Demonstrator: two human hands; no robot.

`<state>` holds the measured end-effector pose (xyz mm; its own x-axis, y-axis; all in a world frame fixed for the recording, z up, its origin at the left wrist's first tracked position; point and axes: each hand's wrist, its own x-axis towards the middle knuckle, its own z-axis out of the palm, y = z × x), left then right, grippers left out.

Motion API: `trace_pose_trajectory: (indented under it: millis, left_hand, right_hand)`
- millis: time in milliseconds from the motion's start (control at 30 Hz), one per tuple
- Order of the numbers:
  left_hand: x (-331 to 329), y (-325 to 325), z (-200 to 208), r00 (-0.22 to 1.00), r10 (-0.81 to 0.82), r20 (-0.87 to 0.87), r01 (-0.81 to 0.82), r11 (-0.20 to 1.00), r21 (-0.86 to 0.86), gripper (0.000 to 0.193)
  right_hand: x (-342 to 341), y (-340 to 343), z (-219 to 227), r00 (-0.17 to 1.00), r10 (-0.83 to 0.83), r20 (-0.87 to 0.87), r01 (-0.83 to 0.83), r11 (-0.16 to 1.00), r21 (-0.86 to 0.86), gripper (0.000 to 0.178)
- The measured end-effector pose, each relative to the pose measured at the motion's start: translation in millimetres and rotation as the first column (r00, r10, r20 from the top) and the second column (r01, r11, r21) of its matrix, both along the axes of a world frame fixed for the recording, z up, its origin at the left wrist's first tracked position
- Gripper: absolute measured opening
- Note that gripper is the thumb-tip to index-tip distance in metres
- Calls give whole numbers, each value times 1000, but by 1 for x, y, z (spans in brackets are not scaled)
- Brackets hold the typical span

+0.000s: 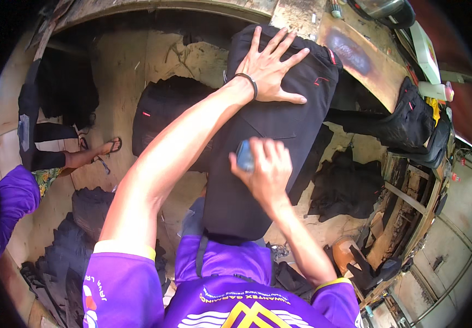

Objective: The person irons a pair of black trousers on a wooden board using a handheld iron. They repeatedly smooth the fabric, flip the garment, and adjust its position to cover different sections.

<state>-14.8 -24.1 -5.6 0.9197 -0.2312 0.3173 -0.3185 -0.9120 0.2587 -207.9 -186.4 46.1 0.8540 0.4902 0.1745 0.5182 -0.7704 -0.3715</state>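
Across my lap and up to the wooden table edge lies a folded black garment, seemingly trousers, with a gathered band at its far end, a small red tag and red stitching. My left hand is spread flat on its far end, fingers apart, a dark band round the wrist. Lower down, over the middle of the cloth, my right hand closes round a small rounded blue object. Its kind is unclear, as the fingers cover part of it and motion smears it. A straight seam shows just above this hand.
A scorched wooden board lies at the far right beside a white bottle. Black clothes hang over the right edge. More dark cloth lies on the floor. At left sits another person in a purple shirt, one sandalled foot out.
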Motion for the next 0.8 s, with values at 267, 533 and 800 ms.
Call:
trace_pose_trajectory:
  millis: [267, 533, 800]
  left_hand:
    - [14, 4, 3, 994, 24, -103, -21, 999, 30, 110]
    - [16, 2, 1, 993, 25, -113, -26, 1000, -8, 105]
    - [21, 8, -7, 995, -15, -95, 12, 1000, -26, 101]
  right_hand:
    - [16, 27, 33, 960, 279, -12, -276, 954, 115, 47]
    - [-22, 31, 32, 959, 245, -146, -240, 969, 50, 48]
    - [11, 42, -1, 993, 121, -13, -121, 992, -25, 44]
